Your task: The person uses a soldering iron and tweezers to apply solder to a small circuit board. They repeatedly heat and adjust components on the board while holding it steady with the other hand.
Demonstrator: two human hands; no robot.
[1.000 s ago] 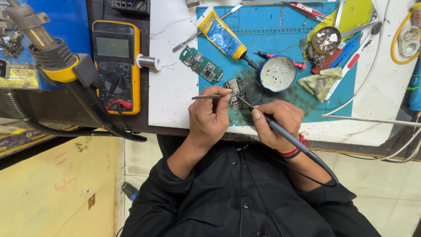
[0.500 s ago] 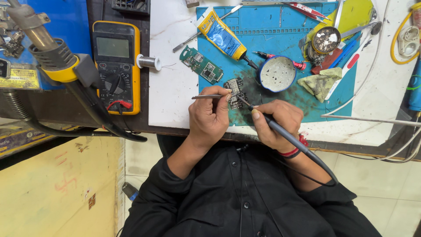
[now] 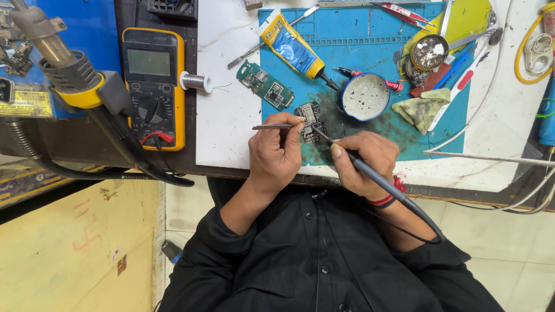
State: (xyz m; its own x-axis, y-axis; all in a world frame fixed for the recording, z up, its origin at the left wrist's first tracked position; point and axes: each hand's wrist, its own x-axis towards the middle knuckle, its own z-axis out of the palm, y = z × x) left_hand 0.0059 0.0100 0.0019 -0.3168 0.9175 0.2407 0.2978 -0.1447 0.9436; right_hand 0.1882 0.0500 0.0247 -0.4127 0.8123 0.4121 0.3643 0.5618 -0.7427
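Note:
A small dark circuit board lies on the blue work mat near the bench's front edge. My left hand grips thin metal tweezers that lie level, their tips at the board's left side. My right hand holds a grey soldering iron like a pen. Its tip touches the board's lower half. The iron's cable runs back over my right wrist, which wears a red band.
A green circuit board, a yellow-and-blue tube, a round blue-rimmed dish and a soiled cloth sit on the mat. A solder spool, a yellow multimeter and a hot-air nozzle stand left. Cables trail at right.

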